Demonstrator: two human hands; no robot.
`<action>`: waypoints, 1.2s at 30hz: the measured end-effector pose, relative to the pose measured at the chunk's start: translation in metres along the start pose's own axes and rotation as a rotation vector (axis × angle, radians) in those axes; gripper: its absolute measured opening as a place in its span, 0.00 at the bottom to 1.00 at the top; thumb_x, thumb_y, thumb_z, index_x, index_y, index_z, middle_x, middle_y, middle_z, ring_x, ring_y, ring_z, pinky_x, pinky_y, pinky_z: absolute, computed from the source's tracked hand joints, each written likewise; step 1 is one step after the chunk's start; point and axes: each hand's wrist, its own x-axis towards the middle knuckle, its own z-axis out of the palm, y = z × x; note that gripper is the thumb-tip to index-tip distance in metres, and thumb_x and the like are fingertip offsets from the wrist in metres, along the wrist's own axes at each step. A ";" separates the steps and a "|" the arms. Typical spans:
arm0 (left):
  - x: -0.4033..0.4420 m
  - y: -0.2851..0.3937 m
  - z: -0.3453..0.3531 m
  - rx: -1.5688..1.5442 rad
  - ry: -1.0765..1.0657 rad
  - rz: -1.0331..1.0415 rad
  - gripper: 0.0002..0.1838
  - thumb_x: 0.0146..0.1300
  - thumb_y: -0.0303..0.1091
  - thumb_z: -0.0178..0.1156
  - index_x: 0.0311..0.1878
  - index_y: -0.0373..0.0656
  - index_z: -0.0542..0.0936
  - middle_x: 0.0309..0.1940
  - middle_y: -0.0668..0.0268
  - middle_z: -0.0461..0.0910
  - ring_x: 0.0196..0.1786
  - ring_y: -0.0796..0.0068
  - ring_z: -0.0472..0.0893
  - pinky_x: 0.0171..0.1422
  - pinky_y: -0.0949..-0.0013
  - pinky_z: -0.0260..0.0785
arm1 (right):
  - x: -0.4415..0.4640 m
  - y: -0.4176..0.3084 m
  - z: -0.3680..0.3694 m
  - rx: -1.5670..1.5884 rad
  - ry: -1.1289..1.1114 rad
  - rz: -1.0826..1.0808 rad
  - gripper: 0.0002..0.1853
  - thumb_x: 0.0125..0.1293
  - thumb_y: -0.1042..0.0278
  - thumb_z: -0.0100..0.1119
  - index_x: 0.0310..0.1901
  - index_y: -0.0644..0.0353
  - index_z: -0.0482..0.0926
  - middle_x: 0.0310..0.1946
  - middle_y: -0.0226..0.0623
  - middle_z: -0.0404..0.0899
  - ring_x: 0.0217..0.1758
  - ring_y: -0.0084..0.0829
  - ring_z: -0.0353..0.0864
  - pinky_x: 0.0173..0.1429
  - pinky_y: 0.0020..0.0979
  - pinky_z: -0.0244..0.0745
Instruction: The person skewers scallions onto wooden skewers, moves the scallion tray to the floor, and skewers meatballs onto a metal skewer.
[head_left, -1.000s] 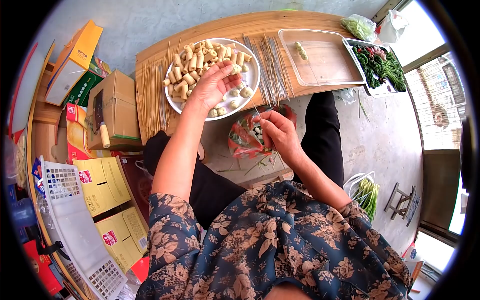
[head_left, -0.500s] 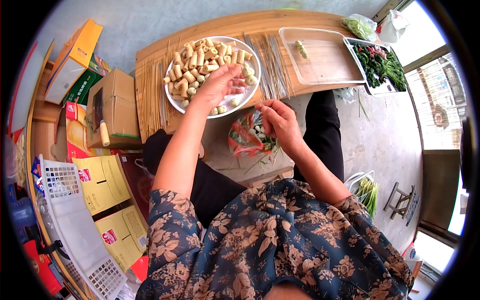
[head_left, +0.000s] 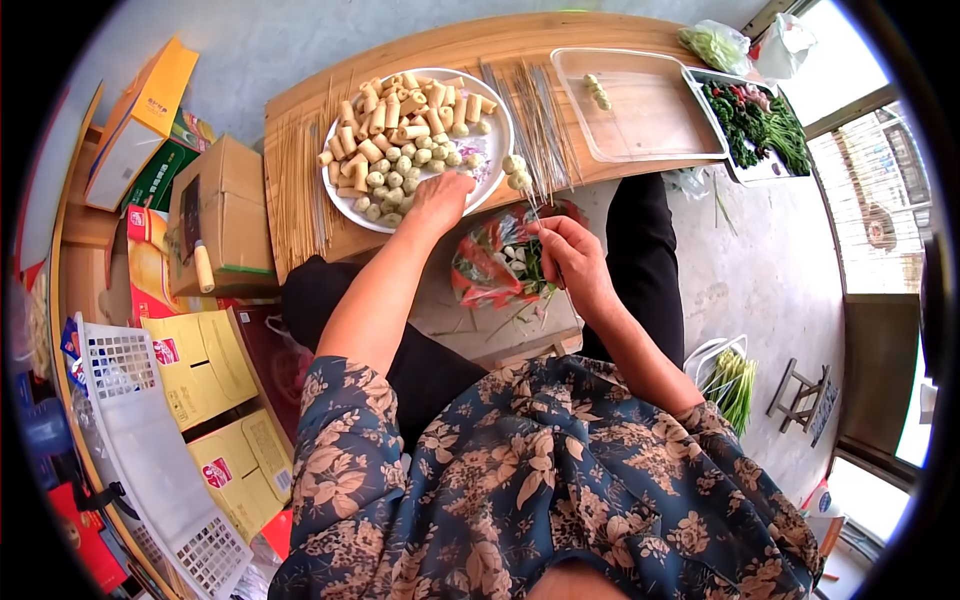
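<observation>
My right hand (head_left: pixel 577 262) is closed around the lower end of a thin skewer (head_left: pixel 534 210), held just off the table's front edge. Greenish-white balls (head_left: pixel 517 172) are threaded at its upper tip. At the front rim of a white plate (head_left: pixel 492 190), my left hand (head_left: pixel 440 205) is closed with its fingers curled; whatever they hold is hidden. Several similar balls (head_left: pixel 392 178) lie beside that hand on the plate. Behind them is a pile of beige tube-shaped pieces (head_left: pixel 385 112). Below the table edge, a red-and-clear plastic bag (head_left: pixel 487 262) contains greens and pale pieces.
Loose skewers lie left (head_left: pixel 300 190) and right (head_left: pixel 548 130) of the plate on the wooden table (head_left: pixel 480 45). A clear plastic container (head_left: pixel 640 110) has a few balls inside. Farther right is a tray of dark greens (head_left: pixel 750 125). A cardboard box (head_left: pixel 228 215) stands left.
My left hand has drawn back from the balls on the skewer to the plate's front rim, its fingers now curled. The skewer's loaded tip has shifted right and nearer me.
</observation>
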 end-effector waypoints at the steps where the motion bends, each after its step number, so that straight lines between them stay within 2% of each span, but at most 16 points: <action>1: 0.002 0.000 0.000 -0.012 -0.014 -0.020 0.12 0.53 0.32 0.62 0.42 0.49 0.80 0.40 0.56 0.77 0.46 0.54 0.78 0.49 0.56 0.70 | -0.001 -0.001 0.000 0.000 -0.004 0.005 0.11 0.71 0.66 0.45 0.43 0.64 0.75 0.12 0.23 0.64 0.13 0.13 0.56 0.18 0.17 0.50; 3: 0.007 0.002 -0.005 -0.025 -0.027 -0.039 0.11 0.53 0.31 0.62 0.42 0.49 0.80 0.39 0.56 0.77 0.44 0.56 0.79 0.49 0.58 0.71 | -0.003 -0.002 -0.001 -0.004 -0.001 0.000 0.11 0.71 0.66 0.45 0.43 0.63 0.75 0.12 0.23 0.64 0.13 0.13 0.56 0.18 0.17 0.50; 5: 0.020 -0.002 -0.015 -0.445 -0.112 -0.195 0.12 0.56 0.29 0.60 0.44 0.46 0.79 0.38 0.59 0.78 0.41 0.64 0.80 0.48 0.64 0.73 | -0.004 -0.004 -0.001 -0.006 -0.002 -0.003 0.11 0.71 0.66 0.46 0.42 0.63 0.75 0.12 0.23 0.64 0.13 0.13 0.56 0.18 0.17 0.50; 6: 0.024 -0.004 -0.020 -0.443 -0.114 -0.194 0.12 0.56 0.29 0.60 0.44 0.46 0.79 0.38 0.59 0.78 0.41 0.64 0.80 0.48 0.64 0.73 | -0.006 -0.005 -0.001 -0.014 -0.003 0.003 0.10 0.71 0.66 0.45 0.42 0.63 0.75 0.12 0.23 0.64 0.13 0.13 0.56 0.18 0.17 0.50; 8: 0.028 -0.006 -0.032 -1.413 -0.021 -0.294 0.12 0.60 0.28 0.58 0.48 0.43 0.76 0.38 0.63 0.78 0.40 0.70 0.80 0.48 0.67 0.75 | -0.009 -0.008 0.001 -0.019 -0.005 0.010 0.10 0.71 0.66 0.45 0.42 0.63 0.75 0.12 0.23 0.64 0.13 0.13 0.56 0.18 0.17 0.50; 9: 0.027 -0.005 -0.039 -1.410 -0.021 -0.296 0.12 0.60 0.28 0.58 0.48 0.43 0.76 0.38 0.63 0.78 0.40 0.70 0.80 0.48 0.67 0.75 | -0.012 -0.011 0.003 -0.005 -0.018 0.014 0.10 0.71 0.66 0.46 0.43 0.63 0.75 0.12 0.23 0.64 0.13 0.13 0.56 0.18 0.17 0.50; 11: 0.026 -0.004 -0.055 -1.867 0.042 -0.201 0.13 0.63 0.29 0.57 0.50 0.40 0.73 0.38 0.64 0.77 0.41 0.68 0.79 0.48 0.64 0.75 | -0.015 -0.015 0.006 0.010 -0.034 0.016 0.10 0.71 0.66 0.46 0.43 0.62 0.75 0.12 0.23 0.64 0.13 0.13 0.56 0.18 0.17 0.50; 14: 0.020 -0.002 -0.065 -2.003 0.088 -0.215 0.12 0.63 0.31 0.58 0.49 0.42 0.74 0.39 0.64 0.77 0.41 0.67 0.79 0.48 0.64 0.75 | -0.018 -0.020 0.012 0.025 -0.073 -0.001 0.10 0.71 0.67 0.46 0.43 0.62 0.75 0.12 0.23 0.64 0.13 0.13 0.56 0.18 0.17 0.49; 24: 0.020 -0.001 -0.063 -2.054 0.081 -0.217 0.09 0.63 0.31 0.58 0.45 0.42 0.73 0.39 0.61 0.79 0.41 0.64 0.81 0.47 0.62 0.76 | -0.019 -0.022 0.016 0.046 -0.106 0.013 0.10 0.70 0.67 0.46 0.43 0.61 0.75 0.12 0.22 0.64 0.12 0.13 0.56 0.18 0.17 0.49; 36: 0.017 0.003 -0.067 -2.034 0.070 -0.186 0.12 0.62 0.32 0.59 0.47 0.41 0.74 0.39 0.62 0.78 0.43 0.66 0.80 0.49 0.63 0.75 | -0.018 -0.024 0.020 0.057 -0.107 0.027 0.10 0.71 0.66 0.46 0.43 0.61 0.75 0.12 0.22 0.64 0.13 0.13 0.57 0.19 0.17 0.49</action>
